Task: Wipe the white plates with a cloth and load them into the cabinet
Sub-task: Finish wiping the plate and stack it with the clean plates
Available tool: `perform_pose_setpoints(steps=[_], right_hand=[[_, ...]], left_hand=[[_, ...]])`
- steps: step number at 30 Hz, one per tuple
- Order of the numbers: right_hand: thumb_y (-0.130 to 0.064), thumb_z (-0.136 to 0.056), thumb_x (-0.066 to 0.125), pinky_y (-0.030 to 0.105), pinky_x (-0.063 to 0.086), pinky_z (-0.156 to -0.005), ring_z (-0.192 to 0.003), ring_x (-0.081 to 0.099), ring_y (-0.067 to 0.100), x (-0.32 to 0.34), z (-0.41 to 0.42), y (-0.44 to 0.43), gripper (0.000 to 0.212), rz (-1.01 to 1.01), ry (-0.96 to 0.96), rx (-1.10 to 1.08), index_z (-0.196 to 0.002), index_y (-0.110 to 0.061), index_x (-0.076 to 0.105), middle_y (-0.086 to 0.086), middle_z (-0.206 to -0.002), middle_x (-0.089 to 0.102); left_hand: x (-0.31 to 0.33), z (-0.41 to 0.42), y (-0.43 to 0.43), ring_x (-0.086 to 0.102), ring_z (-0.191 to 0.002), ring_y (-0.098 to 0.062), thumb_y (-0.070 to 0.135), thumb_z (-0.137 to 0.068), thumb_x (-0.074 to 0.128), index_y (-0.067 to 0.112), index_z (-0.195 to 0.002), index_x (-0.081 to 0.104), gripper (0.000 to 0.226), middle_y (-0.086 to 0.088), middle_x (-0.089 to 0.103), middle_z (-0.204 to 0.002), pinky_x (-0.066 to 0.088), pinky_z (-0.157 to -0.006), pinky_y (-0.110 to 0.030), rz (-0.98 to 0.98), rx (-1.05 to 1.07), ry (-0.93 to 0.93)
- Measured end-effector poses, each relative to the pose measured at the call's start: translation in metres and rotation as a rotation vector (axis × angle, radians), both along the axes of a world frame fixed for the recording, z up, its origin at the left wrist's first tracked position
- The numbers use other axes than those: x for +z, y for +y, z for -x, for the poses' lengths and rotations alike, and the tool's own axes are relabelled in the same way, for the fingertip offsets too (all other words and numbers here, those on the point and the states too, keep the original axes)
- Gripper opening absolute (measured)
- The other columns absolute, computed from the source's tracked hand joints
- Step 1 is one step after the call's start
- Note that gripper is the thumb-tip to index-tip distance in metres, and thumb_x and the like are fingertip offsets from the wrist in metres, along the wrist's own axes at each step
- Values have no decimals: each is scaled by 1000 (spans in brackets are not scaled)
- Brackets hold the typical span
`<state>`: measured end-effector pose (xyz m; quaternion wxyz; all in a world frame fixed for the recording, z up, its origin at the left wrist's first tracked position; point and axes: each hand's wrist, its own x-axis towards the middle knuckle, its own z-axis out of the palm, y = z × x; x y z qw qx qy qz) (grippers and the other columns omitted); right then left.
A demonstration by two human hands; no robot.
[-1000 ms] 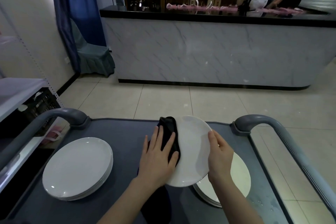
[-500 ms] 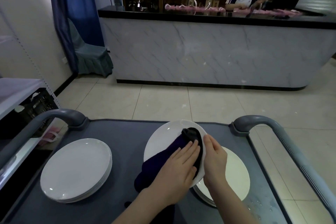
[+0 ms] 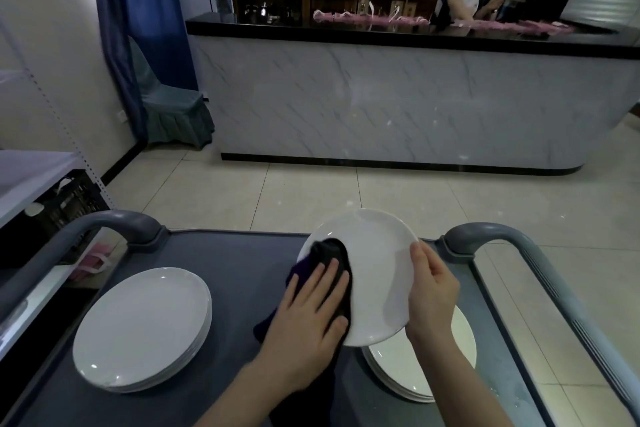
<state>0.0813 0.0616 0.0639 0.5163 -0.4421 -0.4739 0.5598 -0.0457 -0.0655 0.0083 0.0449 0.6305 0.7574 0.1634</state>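
White plate [image 3: 377,274]: round, glossy, plain, held tilted above right plate stack [image 3: 419,374] on grey cart [image 3: 228,270]. Right hand [image 3: 433,291] grip grasps its rim; left hand [image 3: 308,315] grip released, flat fingers pressing dark cloth [image 3: 329,253] onto its face.

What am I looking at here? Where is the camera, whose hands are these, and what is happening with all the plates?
There is no machine here. A person wears a camera on the head, so this single picture looks down on their own two hands at a grey cart. The right hand grips a white plate by its rim, tilted up off the cart. The left hand presses a dark cloth flat against the plate to wipe it. On the cart lie a left stack of plates and a right stack, partly hidden under the held plate.
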Motion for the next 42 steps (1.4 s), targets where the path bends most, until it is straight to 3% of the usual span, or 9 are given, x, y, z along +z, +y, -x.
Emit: perform_pose_setpoints(steps=[3,10,13,17,22,27,31,36,42], right_hand=[[-27,-98,57,23,49,-75,-80,67,-2,-1,5,-1,36,8,6,-17,-76,-50,74,-22,-84,73],[-25,-99,55,25,52,-85,-91,69,-1,-19,17,-20,23,48,-71,106,-92,-33,76,-14,-93,76],[-25,-99,55,13,50,-67,-74,66,-5,-19,17,-23,31,0,-110,135,-77,-32,76,-13,-80,75],[-29,-97,56,15,48,-58,-65,62,2,-19,10,-23,25,35,-102,167,-84,-25,77,-10,-77,74],[-29,-97,57,18,50,-64,-75,66,-2,-9,6,-10,23,11,-74,112,-92,-32,79,-13,-89,76],[-29,-98,57,22,51,-69,-74,66,-3,-3,10,-1,33,61,-36,5,-74,-43,76,-20,-80,73],[-32,-98,57,32,53,-81,-88,69,7,-12,17,-10,24,78,-67,-7,-81,-34,75,-16,-85,75],[-29,-98,54,33,49,-67,-65,56,12,-21,19,-29,33,4,-127,96,-74,-12,67,4,-65,65],[-21,-93,61,21,51,-65,-74,66,3,-13,4,-34,24,-78,-243,304,-87,-39,76,-12,-83,75]], left_hand=[[-2,-27,-3,-15,-148,-4,43,-100,11,39,-154,-3,56,20,-14,-161,-13,-119,-36,-55,-83,-78],[10,-27,38,-23,-145,0,34,-101,11,40,-149,-21,58,22,-26,-158,-8,-121,-37,-81,-137,-129],[6,-10,46,-23,-145,1,40,-100,11,39,-150,-19,58,21,-25,-158,-6,-122,-36,-88,-95,-98],[-3,17,40,-26,-143,3,46,-100,12,39,-150,-18,58,19,-25,-158,-8,-122,-37,-48,55,-97],[-8,17,12,-27,-143,3,46,-98,5,42,-148,-21,56,22,-28,-156,-18,-119,-38,-7,144,-71],[-3,-22,-7,-19,-145,3,45,-97,6,47,-151,-4,55,26,-17,-159,-21,-116,-39,-56,8,-125],[5,-34,11,-21,-145,3,43,-98,7,43,-152,-7,56,27,-21,-157,-19,-115,-34,-89,-57,-154],[9,-18,35,-21,-145,4,35,-101,15,40,-152,-9,57,27,-21,-158,-15,-119,-38,-112,-56,-243],[8,20,41,-22,-146,-1,53,-98,12,40,-151,-16,62,21,-23,-159,-9,-121,-47,-142,61,-121]])
